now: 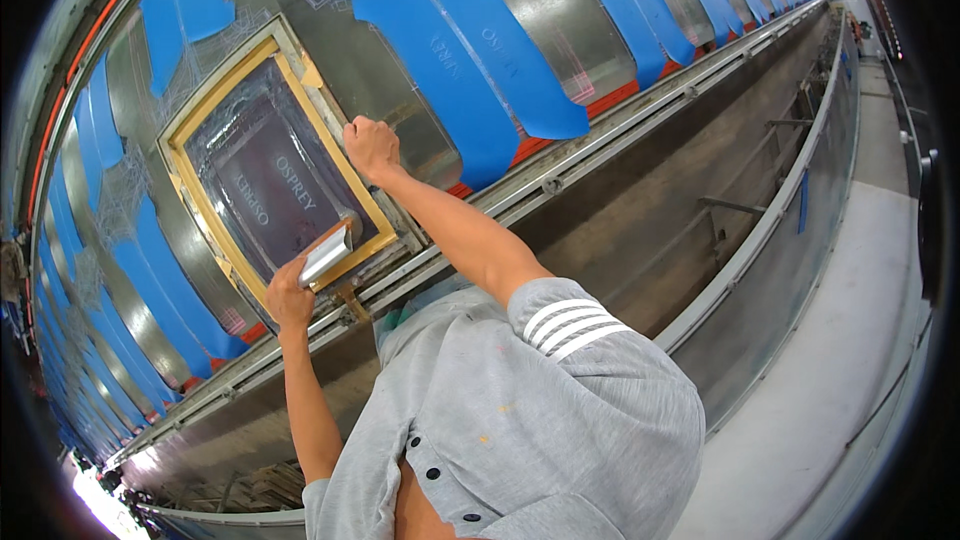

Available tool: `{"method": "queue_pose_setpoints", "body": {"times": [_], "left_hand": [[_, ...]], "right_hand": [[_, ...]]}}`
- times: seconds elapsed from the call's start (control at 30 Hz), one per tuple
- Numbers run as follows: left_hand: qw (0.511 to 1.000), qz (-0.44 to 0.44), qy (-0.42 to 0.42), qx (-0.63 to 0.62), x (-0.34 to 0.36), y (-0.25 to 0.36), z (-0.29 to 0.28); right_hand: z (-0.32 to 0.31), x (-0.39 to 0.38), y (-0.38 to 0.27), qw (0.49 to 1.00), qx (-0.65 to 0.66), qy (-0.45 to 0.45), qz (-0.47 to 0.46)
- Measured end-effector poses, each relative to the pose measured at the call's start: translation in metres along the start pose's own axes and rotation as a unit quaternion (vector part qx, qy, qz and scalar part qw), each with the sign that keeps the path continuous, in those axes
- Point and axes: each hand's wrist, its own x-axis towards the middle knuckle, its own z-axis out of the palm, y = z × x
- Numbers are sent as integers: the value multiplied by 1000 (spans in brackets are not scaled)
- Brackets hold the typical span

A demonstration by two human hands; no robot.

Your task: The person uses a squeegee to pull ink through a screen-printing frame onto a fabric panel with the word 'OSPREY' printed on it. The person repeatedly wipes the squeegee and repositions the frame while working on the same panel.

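Hands (290,298) (371,148) on printing frame (190,175) edges

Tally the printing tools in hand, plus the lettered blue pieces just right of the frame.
Screen frame: 1, gripped by the right hand
Squeegee: 1, in the left hand
Lettered blue pieces: 2
Total: 4

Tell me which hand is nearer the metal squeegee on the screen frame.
Left. The left hand grips the squeegee at its lower end; the right hand rests apart on the yellow frame's far edge.
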Motion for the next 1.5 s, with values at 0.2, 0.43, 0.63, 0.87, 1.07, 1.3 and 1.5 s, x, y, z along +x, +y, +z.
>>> {"method": "queue_pose_setpoints", "body": {"times": [0.2, 0.43, 0.63, 0.87, 1.07, 1.3, 1.5], "left_hand": [[1000, -12, -25, -2, 3, 10, -3], [1000, -14, -16, -4, 0, 19, -7], [1000, -21, -19, -14, 13, 5, -2], [999, -18, -23, -16, 20, -18, 0], [1000, -15, -1, -19, 19, -11, -1], [999, -28, -15, -22, 11, -4, -4], [1000, -9, 3, -25, -8, -30, 5]], "right_hand": [[-65, 6, 23, 986, 56, 148, -58], [-219, 46, 190, 839, 109, 409, 342], [-219, 64, 171, 815, 234, 345, 404], [-197, 72, 187, 710, 442, 399, 375], [-207, 54, 181, 730, 442, 336, 399], [-205, 20, 147, 752, 415, 323, 396], [-141, -26, 115, 927, 63, 344, 132]]}}
